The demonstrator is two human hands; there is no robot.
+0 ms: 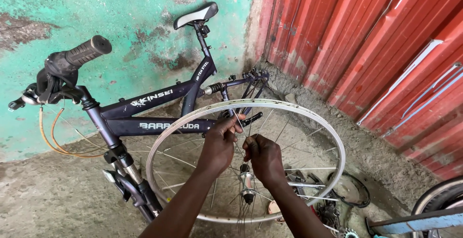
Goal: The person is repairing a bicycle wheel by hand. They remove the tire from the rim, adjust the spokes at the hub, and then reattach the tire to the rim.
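You hold the bare wheel (202,122) upright before the bike frame (154,115). Both hands, left hand (219,146) and right hand (264,158), pinch spokes (239,122) just above the hub (247,182), which lies straight below your fingers.

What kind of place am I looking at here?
Probably an informal outdoor bicycle repair spot: a wheelless bike frame leans on a teal wall, both hands work a bare wheel rim, parts lie on concrete.
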